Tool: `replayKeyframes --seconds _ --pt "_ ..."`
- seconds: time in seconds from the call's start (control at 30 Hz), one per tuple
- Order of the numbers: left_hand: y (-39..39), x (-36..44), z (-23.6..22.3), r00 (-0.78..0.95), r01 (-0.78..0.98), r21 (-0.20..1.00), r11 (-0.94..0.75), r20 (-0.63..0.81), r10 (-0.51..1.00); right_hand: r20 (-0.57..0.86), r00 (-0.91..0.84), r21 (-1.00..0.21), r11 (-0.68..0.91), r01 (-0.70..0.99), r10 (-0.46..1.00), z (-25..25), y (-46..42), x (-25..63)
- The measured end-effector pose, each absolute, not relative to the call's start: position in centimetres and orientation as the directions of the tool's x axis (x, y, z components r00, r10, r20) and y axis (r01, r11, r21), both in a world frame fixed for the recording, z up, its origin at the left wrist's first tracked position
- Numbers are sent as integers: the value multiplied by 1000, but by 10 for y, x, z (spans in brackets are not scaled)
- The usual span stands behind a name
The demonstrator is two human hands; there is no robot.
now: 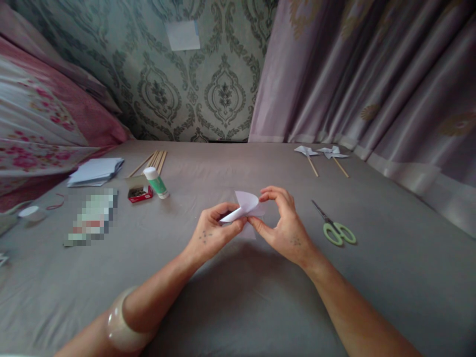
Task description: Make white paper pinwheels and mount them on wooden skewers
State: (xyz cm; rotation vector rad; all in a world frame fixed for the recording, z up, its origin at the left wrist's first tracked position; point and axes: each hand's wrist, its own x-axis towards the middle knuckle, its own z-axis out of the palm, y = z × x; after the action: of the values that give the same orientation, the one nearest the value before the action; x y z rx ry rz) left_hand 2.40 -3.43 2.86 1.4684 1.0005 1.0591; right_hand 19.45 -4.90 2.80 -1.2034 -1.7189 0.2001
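Across the grey cloth (401,248), left to right: a stack of white paper (95,171), wooden sticks (158,161), a red box (140,196) of small pieces too fine to identify, and an upright glue stick (157,184) just beside it. At centre, above the cloth and between the two hands, is a white paper piece (247,202), one flap curled over; the step in hand is judged to be bending flaps inward. The next move seems to call for a firm pinch at the middle — a loose one could let the curl spring back. The left hand (213,230) is clamped on the paper's left part, thumb in front, fingers behind. The right hand (288,228) has thumb and forefinger apart — the thumb against the paper's gathered middle, the forefinger at the flap's edge, contact there uncertain. Farther right lie two paper pinwheels (333,152) on sticks and, nearer, green-handled scissors (333,228).
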Motion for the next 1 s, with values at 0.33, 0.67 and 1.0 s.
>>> replayKeyframes --seconds 0.33,0.67,1.0 --pt "-33 24 30 329 71 995 -64 38 944 509 -170 -602 490 630 844 35 -50 200" --pt "-29 21 30 367 137 990 -36 -17 930 415 -150 -637 404 656 897 35 -49 203" --pt "-27 19 28 408 201 979 -12 -72 910 193 -226 -872 273 406 955 27 -42 206"
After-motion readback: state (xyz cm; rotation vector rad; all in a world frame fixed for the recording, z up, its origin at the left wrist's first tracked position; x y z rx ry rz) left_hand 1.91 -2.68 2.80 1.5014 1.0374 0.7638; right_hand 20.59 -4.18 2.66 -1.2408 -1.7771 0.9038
